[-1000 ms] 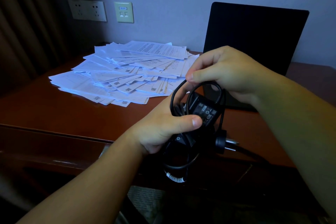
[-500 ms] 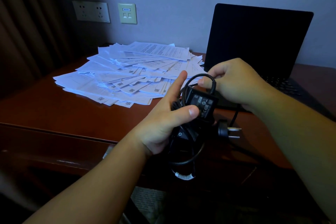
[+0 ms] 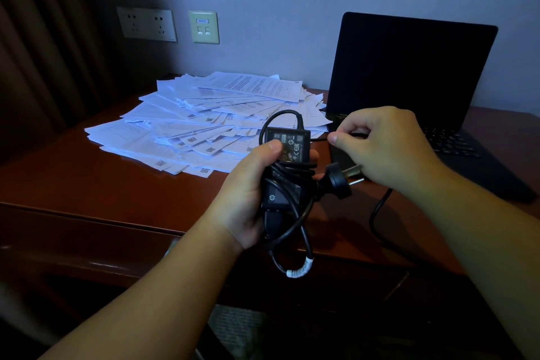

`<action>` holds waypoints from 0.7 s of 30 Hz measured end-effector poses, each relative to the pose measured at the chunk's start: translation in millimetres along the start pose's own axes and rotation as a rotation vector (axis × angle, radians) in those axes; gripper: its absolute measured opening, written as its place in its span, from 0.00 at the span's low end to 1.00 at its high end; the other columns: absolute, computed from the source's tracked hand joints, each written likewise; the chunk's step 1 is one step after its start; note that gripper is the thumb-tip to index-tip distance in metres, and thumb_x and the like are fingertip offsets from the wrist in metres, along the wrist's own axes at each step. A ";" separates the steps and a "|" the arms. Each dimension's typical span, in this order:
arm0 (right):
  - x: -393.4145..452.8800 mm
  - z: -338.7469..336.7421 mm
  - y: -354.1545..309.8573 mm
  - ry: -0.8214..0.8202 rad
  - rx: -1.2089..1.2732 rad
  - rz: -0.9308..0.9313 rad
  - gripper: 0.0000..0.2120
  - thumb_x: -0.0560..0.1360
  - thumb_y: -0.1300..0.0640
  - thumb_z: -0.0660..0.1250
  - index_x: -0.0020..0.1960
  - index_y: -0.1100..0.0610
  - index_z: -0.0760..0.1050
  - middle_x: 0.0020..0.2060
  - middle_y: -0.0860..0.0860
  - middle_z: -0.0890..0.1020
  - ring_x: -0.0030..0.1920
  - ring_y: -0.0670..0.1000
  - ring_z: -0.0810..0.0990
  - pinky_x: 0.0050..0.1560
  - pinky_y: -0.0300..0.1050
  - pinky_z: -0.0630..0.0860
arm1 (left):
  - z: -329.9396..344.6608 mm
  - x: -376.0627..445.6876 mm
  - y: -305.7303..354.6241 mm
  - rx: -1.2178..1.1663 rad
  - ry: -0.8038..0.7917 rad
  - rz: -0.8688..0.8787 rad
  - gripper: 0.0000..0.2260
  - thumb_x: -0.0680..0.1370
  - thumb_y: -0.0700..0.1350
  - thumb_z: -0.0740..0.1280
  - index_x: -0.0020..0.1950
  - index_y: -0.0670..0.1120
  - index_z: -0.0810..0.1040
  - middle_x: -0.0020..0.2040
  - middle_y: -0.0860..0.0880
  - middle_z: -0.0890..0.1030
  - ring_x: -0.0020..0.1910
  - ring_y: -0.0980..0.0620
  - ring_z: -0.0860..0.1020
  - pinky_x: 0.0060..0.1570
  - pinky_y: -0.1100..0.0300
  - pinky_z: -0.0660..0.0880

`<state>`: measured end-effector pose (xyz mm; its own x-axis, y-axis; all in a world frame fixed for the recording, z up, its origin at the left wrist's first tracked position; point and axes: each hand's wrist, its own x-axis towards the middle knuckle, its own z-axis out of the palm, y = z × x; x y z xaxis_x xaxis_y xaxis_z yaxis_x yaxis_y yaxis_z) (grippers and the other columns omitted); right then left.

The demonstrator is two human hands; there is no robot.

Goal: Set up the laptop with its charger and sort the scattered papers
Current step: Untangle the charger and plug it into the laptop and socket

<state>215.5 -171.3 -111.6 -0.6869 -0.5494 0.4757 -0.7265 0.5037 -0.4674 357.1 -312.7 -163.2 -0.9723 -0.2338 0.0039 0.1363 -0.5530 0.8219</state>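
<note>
Charger (image 3: 287, 155) upright in left hand (image 3: 248, 196) (plug (image 3: 340, 180) prongs pointing right).

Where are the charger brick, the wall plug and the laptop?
charger brick (image 3: 287, 143), head view, its labelled face.
wall plug (image 3: 339, 180), head view, round black body.
laptop (image 3: 409, 67), head view, dark screen.

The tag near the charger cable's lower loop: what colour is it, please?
White tag with dark print, head view.

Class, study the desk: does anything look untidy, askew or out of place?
Yes. The white printed papers lie fanned in a loose, overlapping heap on the reddish-brown wooden desk, left of the open black laptop, edges pointing different ways.
</note>
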 end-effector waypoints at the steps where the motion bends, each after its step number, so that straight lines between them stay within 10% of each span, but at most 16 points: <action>1: 0.3 -0.4 2.1 -0.005 -0.009 0.011 0.06 0.74 0.48 0.75 0.40 0.49 0.83 0.40 0.42 0.82 0.45 0.45 0.80 0.47 0.45 0.76 | 1.4 -0.8 1.2 -0.009 0.009 0.002 0.17 0.70 0.55 0.70 0.47 0.43 0.89 0.50 0.41 0.87 0.44 0.45 0.85 0.37 0.57 0.81; 16: -3.6 -15.5 25.4 -0.081 0.006 0.086 0.10 0.78 0.49 0.70 0.39 0.49 0.81 0.33 0.42 0.77 0.39 0.42 0.75 0.38 0.40 0.66 | 9.0 0.3 9.8 -0.198 0.177 0.055 0.27 0.67 0.58 0.66 0.56 0.39 0.78 0.47 0.40 0.85 0.38 0.45 0.83 0.30 0.55 0.80; 21: -5.9 -17.3 23.5 -0.027 -0.061 0.141 0.11 0.78 0.46 0.69 0.40 0.48 0.81 0.42 0.43 0.81 0.50 0.49 0.78 0.50 0.49 0.75 | 10.8 0.1 11.1 -0.206 0.253 0.050 0.22 0.77 0.57 0.64 0.53 0.37 0.80 0.50 0.37 0.83 0.40 0.44 0.81 0.32 0.55 0.81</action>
<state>202.2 -144.7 -112.5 -0.7823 -0.4877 0.3875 -0.6229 0.6166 -0.4815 356.6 -310.2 -147.9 -0.8890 -0.4416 -0.1213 0.2434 -0.6799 0.6917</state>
